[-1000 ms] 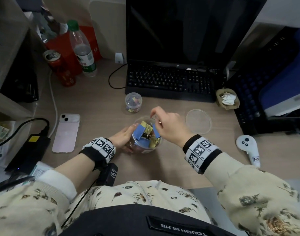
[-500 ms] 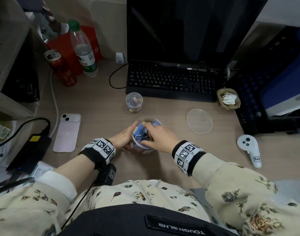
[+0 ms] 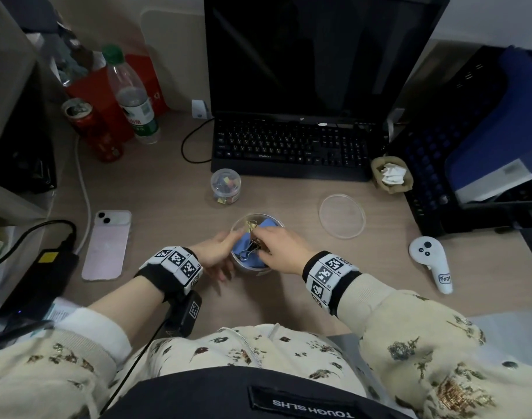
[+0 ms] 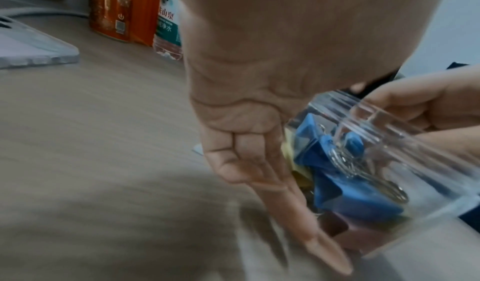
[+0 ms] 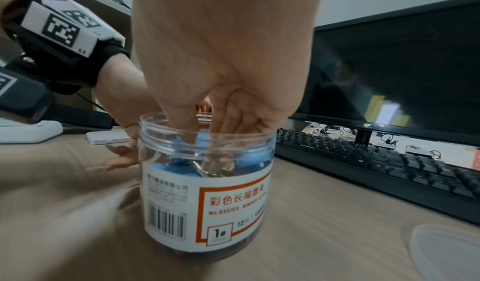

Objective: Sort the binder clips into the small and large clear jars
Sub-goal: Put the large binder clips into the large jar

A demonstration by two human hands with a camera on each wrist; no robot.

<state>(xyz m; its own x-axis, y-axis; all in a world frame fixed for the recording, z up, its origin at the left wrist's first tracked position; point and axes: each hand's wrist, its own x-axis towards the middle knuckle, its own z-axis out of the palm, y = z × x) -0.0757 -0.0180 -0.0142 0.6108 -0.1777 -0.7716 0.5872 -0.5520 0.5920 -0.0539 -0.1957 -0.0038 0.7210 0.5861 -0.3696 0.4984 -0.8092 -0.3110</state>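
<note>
The large clear jar (image 3: 243, 220) stands on the desk in front of me, with blue binder clips (image 3: 267, 223) and a gold one inside. My left hand (image 3: 220, 254) lies against its left wall, fingers (image 4: 259, 172) straight along the side. My right hand (image 3: 267, 241) reaches in from above. Its fingers (image 5: 228, 129) dip past the rim and press on the blue clips (image 5: 182, 141), the lowest tips hidden among them. The small clear jar (image 3: 225, 186), holding small coloured clips, stands behind, close to the keyboard.
A clear lid (image 3: 341, 216) lies right of the large jar. A keyboard (image 3: 288, 146) and monitor stand behind, a pink phone (image 3: 106, 246) at the left, a white controller (image 3: 431, 261) at the right. A can (image 3: 92, 128) and bottle (image 3: 131, 98) stand far left.
My right hand has come down from above the jar into its mouth. The clips that stuck out over the rim now sit lower. The left hand stays at the jar's side.
</note>
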